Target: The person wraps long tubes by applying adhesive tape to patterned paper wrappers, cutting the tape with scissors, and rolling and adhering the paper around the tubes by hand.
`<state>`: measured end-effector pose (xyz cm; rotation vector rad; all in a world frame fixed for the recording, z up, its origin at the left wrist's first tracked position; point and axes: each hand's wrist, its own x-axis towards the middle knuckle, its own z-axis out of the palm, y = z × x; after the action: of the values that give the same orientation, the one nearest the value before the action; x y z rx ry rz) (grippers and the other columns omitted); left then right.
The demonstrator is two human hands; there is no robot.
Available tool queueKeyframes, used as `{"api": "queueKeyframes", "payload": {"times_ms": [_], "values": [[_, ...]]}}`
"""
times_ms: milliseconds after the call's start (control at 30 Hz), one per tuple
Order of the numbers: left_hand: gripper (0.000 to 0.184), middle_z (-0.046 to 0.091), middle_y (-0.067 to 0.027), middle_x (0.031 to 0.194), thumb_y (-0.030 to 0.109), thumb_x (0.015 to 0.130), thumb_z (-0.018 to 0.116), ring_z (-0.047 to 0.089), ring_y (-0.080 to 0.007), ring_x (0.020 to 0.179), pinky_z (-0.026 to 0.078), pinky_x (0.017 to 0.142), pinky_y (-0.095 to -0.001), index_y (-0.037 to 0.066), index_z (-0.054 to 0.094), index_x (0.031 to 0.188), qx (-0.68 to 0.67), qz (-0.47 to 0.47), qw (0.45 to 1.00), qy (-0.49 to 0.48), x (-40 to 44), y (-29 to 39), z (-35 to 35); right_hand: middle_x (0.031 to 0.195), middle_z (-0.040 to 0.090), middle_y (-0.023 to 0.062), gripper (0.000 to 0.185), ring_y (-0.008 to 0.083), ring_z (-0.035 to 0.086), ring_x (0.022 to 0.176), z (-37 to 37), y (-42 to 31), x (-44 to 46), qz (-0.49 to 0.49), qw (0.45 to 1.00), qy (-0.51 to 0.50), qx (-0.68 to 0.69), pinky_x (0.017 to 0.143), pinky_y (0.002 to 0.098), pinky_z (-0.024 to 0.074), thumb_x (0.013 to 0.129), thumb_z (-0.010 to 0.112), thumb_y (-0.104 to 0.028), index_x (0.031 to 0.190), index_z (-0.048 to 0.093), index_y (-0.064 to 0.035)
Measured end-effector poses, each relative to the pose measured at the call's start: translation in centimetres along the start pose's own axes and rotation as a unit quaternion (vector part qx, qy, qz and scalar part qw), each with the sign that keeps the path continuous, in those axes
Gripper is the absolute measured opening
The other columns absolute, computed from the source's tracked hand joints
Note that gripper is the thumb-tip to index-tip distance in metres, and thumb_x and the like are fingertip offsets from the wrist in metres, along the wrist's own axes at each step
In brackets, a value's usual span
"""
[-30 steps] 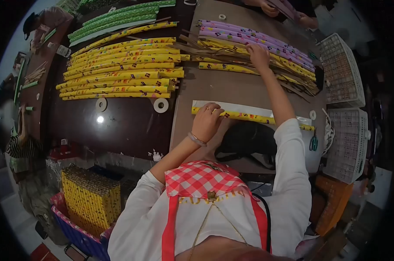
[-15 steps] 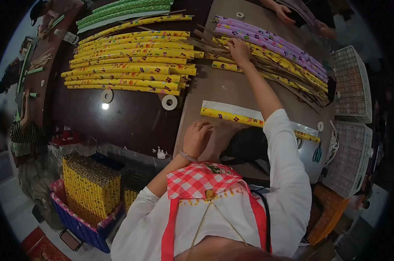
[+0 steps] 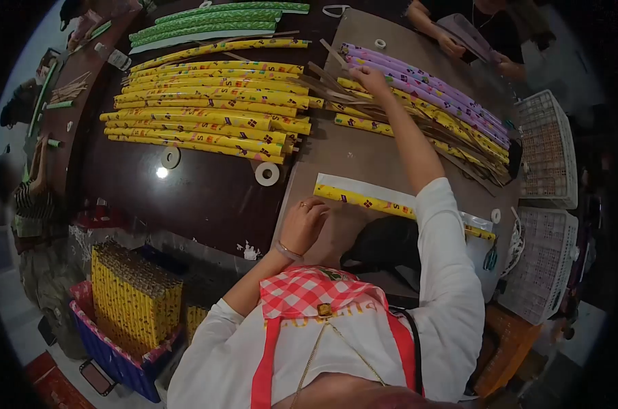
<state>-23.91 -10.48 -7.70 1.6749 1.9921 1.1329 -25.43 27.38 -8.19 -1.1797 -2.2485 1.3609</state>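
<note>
- While the right hand is closed on a flat brown strip at the far right, the left hand rests near the body, fingers loosely bent; whether its fingertips meet the thumb, I cannot tell.
- The yellow printed roll with a white paper edge lies on the near right worktop, just beside the left hand and apart from it.
- At the near left, a blue plastic crate with a pink patterned lining holds a tall stack of yellow printed pieces with brown tops.
- Along the right side stand two white lattice plastic baskets, one far and one near; their contents are too unclear to name. An orange crate sits lower, near right.
- The worktop has a glossy dark part on the left and a duller brown part on the right.
- Long yellow printed rolls lie on the left, with green patterned rolls beyond them; purple printed rolls lie far right, beyond more brown strips.
- Two pale rings of tape lie near the left rolls' near edge.
- A co-worker at the far right holds a mauve flat piece; other people sit along another worktop at the far left.
</note>
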Motion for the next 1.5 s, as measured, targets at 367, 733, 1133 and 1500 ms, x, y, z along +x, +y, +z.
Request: {"api": "queueKeyframes", "payload": {"times_ms": [367,733,1133,1500], "values": [[0.023,0.056,-0.0099,0.087,0.003,0.074,0.060,0.054,-0.0268,0.078,0.044,0.070,-0.0322,0.005,0.056,0.097,-0.058,0.129,0.981,0.136,3.8,6.6,-5.1,0.073,0.057,0.0021,0.016,0.0104,0.052,0.060,-8.2,-16.2,-21.2,-0.267,0.957,0.097,-0.053,0.056,0.0197,0.0416,0.087,0.053,-0.017,0.089,0.056,-0.0011],[0.019,0.055,-0.0049,0.077,0.014,0.088,0.052,0.054,-0.0091,0.061,0.044,0.053,-0.0228,-0.003,0.053,0.096,-0.503,-0.163,0.848,0.035,0.0,9.9,-12.3,0.077,0.057,0.0075,0.025,0.0180,0.055,0.058,-2.3,-12.4,-38.3,-0.475,0.855,0.032,-0.207,0.049,0.0266,0.0428,0.072,0.062,-0.007,0.096,0.058,-0.0009],[0.023,0.061,-0.0151,0.085,0.007,0.079,0.062,0.063,-0.0199,0.069,0.053,0.061,-0.0271,-0.007,0.055,0.096,-0.611,-0.287,0.708,-0.209,-5.4,2.3,-9.4,0.062,0.048,-0.0045,0.013,0.0003,0.038,0.049,0.1,-8.0,-44.4,0.120,0.969,-0.180,0.116,0.044,0.0162,0.0300,0.086,0.052,-0.015,0.083,0.057,-0.0036],[0.029,0.061,-0.0161,0.089,0.011,0.087,0.050,0.063,-0.0191,0.078,0.052,0.067,-0.0248,-0.005,0.047,0.111,-0.541,-0.355,0.725,-0.236,-4.9,1.1,-7.3,0.062,0.049,-0.0050,0.014,0.0004,0.037,0.048,-0.1,-4.7,-45.0,0.130,0.977,-0.152,0.069,0.042,0.0164,0.0282,0.087,0.052,-0.017,0.087,0.057,-0.0039]]}}
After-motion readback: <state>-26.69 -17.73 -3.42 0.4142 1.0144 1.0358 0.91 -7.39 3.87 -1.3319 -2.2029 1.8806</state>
